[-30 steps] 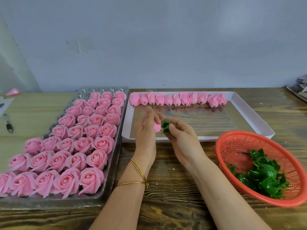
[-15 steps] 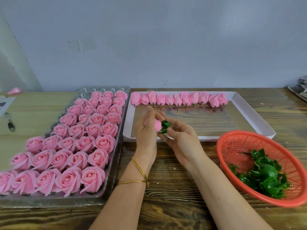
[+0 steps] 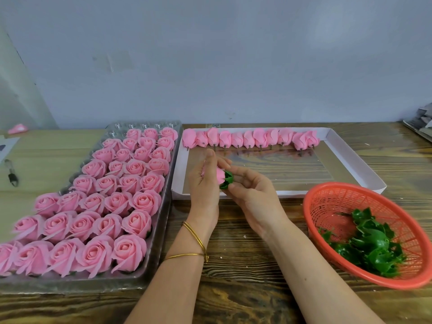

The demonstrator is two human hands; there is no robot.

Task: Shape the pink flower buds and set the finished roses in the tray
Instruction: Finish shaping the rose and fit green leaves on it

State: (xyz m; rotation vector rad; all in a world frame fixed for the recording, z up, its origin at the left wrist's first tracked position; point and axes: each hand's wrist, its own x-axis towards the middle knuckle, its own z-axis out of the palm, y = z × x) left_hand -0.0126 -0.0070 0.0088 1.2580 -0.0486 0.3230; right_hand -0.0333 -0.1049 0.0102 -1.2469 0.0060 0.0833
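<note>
1. Most of the pink bud (image 3: 219,175) is hidden behind the left hand (image 3: 203,185). Only a rounded pink side is seen, and its petals cannot be made out.
2. The roses (image 3: 138,223) furthest left of the left hand are cut off by the frame edge.
3. The pink bud is seen to be smooth and closed, with a green leaf cup (image 3: 228,180) fitted over its right end.
4. It is held between the two hands, above the near rim of the white box (image 3: 350,160).
5. The left hand is held upright, back to the camera, with its fingers curled round the pink bud. Gold bangles (image 3: 194,235) are worn on its wrist.
6. The right hand (image 3: 252,195) is turned palm up, and the leaf cup is pinched between its thumb and fingertips.
7. Left of the left hand, the roses are packed in a clear tray (image 3: 161,232). Beyond both hands, a row of buds (image 3: 250,139) is laid in the white box. Right of the right hand, loose green cups (image 3: 369,244) are held in a red basket (image 3: 327,206).
</note>
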